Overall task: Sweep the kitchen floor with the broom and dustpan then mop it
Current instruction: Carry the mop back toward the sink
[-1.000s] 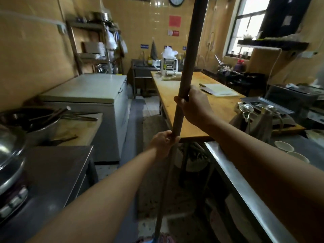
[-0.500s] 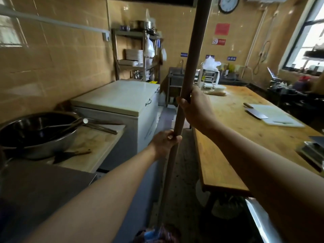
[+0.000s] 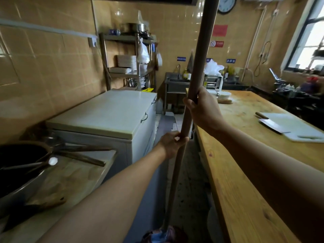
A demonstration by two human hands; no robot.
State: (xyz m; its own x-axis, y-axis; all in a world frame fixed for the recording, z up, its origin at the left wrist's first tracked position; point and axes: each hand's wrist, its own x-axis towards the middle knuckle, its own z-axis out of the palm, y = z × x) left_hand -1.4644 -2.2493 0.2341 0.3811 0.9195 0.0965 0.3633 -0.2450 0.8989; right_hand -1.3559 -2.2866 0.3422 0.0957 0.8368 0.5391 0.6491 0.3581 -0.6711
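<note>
My mop's long brown wooden handle [image 3: 191, 95] stands nearly upright, leaning slightly right at the top, in the aisle between freezer and bench. Its head [image 3: 162, 234], blue and reddish strands, rests on the near floor.

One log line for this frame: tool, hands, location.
tool: mop handle, upright | left hand: grips lower | right hand: grips higher | location: aisle between chest freezer and wooden table

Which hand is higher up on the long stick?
The right hand grips the wooden handle higher up; the left hand holds it lower, nearer the floor.
</note>
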